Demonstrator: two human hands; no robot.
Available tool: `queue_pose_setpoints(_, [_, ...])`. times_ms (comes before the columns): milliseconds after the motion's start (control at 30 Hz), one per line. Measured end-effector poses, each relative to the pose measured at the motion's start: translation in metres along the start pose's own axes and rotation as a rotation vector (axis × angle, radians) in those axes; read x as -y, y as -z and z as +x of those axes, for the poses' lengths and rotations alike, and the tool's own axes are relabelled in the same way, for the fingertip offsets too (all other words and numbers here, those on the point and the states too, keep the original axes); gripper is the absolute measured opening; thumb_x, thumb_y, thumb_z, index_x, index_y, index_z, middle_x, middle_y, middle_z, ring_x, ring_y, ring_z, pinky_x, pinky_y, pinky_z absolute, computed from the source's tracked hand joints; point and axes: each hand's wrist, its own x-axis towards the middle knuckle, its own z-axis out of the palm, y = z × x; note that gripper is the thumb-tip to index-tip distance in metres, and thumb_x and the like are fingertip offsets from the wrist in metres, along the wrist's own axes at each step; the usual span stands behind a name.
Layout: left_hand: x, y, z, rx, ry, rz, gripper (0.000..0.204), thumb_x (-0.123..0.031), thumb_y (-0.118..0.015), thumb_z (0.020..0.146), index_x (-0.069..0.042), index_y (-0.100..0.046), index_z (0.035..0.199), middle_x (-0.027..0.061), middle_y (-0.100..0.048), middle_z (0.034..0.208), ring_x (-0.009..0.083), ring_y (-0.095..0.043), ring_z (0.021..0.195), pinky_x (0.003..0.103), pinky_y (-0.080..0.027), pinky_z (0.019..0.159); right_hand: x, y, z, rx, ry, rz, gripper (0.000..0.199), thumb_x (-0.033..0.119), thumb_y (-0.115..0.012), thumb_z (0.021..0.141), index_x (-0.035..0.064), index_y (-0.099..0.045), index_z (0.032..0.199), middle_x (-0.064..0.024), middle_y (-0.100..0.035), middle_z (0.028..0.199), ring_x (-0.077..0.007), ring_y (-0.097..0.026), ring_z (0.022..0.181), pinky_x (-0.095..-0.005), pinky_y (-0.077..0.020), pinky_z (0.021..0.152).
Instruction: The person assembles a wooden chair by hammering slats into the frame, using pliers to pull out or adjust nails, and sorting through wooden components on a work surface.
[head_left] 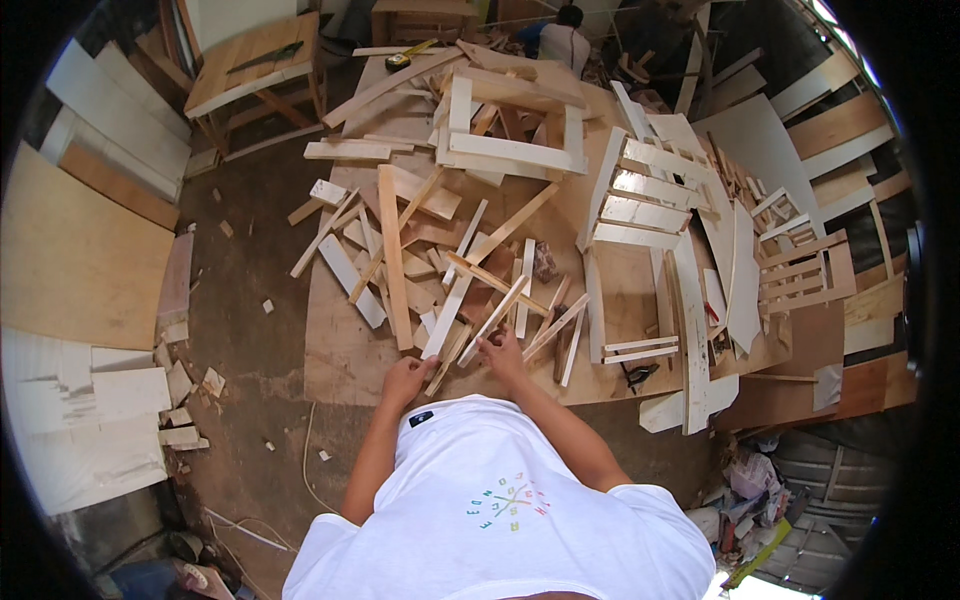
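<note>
My left hand (408, 379) is closed at the near end of a white-faced wooden strip (447, 318), which slants up and away over the pile. My right hand (503, 354) closes on a second, shorter white-edged strip (507, 305), tilted the same way. Between the two hands lies a narrow brown stick (449, 358). Loose wood offcuts (418, 225) heap up just beyond my fingers, with a long plain board (393, 255) standing out on the left of them. Some fingertips are hidden behind the hands.
A plywood work surface (330, 360) carries everything. Wooden frames (515, 155) stand at its far side, and a chair-like slatted frame (640, 205) lies right. A black clamp (637, 375) sits near the front edge. A tape measure (397, 62) rests far left; another person (562, 42) is beyond.
</note>
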Motion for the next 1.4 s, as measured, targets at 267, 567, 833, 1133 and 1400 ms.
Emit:
queue_pose_setpoints(267, [0.001, -0.011, 0.035, -0.027, -0.032, -0.415, 0.041, -0.041, -0.073, 0.094, -0.001, -0.076, 0.105, 0.0072, -0.07, 0.081, 0.0175, -0.06, 0.072, 0.036, -0.048, 0.068, -0.028, -0.003, 0.038, 0.103, 0.225, -0.374, 0.044, 0.027, -0.075, 0.096, 0.0014, -0.056, 0.127, -0.0063, -0.069, 0.087, -0.0151, -0.066, 0.073, -0.0311, -0.053, 0.059])
queue_pose_setpoints(567, [0.0, 0.042, 0.034, -0.155, 0.082, -0.75, 0.028, -0.033, -0.064, 0.102, -0.005, -0.069, 0.098, -0.0045, -0.048, 0.062, 0.0072, -0.04, 0.047, 0.027, -0.034, 0.045, 0.036, -0.019, 0.038, 0.151, 0.312, -0.243, 0.048, 0.029, -0.071, 0.098, 0.0059, -0.057, 0.139, -0.0106, -0.072, 0.103, -0.0156, -0.071, 0.089, -0.0306, -0.0562, 0.068])
queue_pose_setpoints(833, [0.029, 0.077, 0.016, -0.201, 0.04, -0.897, 0.034, -0.036, -0.067, 0.102, -0.002, -0.072, 0.104, -0.0047, -0.044, 0.056, 0.0076, -0.038, 0.044, 0.027, -0.031, 0.044, 0.094, -0.066, 0.028, 0.179, 0.351, 0.147, 0.067, 0.019, -0.077, 0.093, -0.0019, -0.047, 0.149, -0.0177, -0.065, 0.127, -0.0225, -0.067, 0.113, -0.0331, -0.0573, 0.087])
queue_pose_setpoints(1133, [0.014, 0.049, 0.015, -0.066, 0.0, -0.862, 0.034, -0.035, -0.067, 0.102, -0.002, -0.075, 0.105, -0.0047, -0.046, 0.059, 0.0073, -0.04, 0.047, 0.028, -0.033, 0.046, 0.055, -0.067, 0.012, 0.359, 0.178, -0.005, 0.054, 0.029, -0.07, 0.1, 0.0074, -0.053, 0.147, -0.0141, -0.067, 0.122, -0.0205, -0.07, 0.102, -0.0315, -0.0592, 0.077])
queue_pose_setpoints(1400, [-0.039, 0.026, 0.025, 0.024, -0.008, -0.641, 0.029, -0.031, -0.068, 0.101, -0.005, -0.073, 0.111, -0.0066, -0.048, 0.067, 0.0057, -0.039, 0.053, 0.026, -0.032, 0.049, 0.095, -0.06, 0.032, 0.083, 0.234, 0.002, 0.059, 0.026, -0.067, 0.101, -0.0048, -0.046, 0.147, -0.0159, -0.068, 0.123, -0.0178, -0.073, 0.095, -0.0309, -0.0593, 0.07])
